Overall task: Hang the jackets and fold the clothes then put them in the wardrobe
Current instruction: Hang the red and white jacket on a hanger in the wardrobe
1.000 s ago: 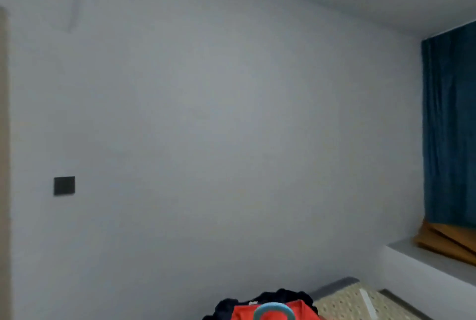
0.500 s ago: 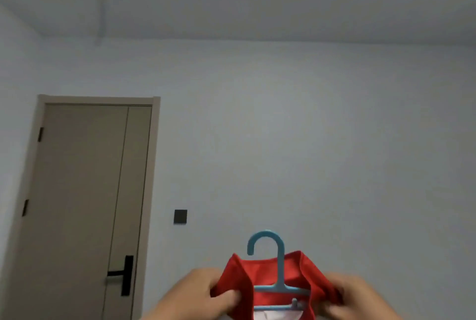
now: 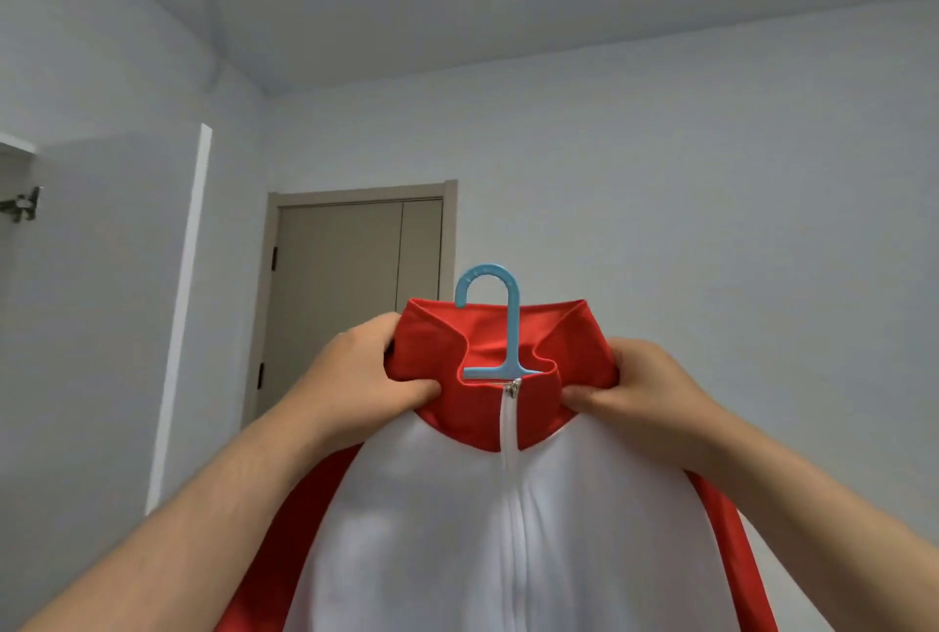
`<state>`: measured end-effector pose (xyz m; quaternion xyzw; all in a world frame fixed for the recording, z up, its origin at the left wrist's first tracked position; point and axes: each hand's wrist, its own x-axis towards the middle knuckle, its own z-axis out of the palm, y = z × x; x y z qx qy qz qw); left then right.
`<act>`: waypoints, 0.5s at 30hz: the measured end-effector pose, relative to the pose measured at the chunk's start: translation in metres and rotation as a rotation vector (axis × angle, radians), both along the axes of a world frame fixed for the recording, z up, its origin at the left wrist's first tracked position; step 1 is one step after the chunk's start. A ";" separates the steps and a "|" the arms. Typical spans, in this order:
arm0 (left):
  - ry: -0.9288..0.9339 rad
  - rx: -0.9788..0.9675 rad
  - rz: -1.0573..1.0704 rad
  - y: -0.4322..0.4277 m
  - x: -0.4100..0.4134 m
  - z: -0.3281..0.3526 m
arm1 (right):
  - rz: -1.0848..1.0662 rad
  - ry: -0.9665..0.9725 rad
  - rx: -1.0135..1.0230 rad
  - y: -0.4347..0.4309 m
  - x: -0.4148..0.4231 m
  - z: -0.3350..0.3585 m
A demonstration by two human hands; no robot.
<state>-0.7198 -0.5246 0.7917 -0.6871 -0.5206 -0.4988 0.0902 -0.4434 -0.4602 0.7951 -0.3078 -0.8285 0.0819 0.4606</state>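
Hanger (image 3: 512, 326) arms hidden inside jacket (image 3: 432, 530); jacket hem cut off at bottom edge.

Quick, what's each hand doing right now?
Left hand: grips the jacket by its red collar.
Right hand: grips the collar's other side.

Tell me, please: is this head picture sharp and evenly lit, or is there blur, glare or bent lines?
Head view: soft, even light, no glare; the jacket and blue hanger look sharp; a faint grey shadow lies on the jacket's white front; the tall white panel leans, likely wide-angle distortion.
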 end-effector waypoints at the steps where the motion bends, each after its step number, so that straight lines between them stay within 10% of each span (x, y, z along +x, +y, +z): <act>1: 0.056 -0.014 0.079 0.000 -0.016 0.003 | 0.019 -0.001 0.008 0.003 -0.015 0.004; 15: 0.095 -0.093 0.502 -0.009 -0.156 0.004 | 0.245 -0.086 0.054 0.083 -0.192 0.006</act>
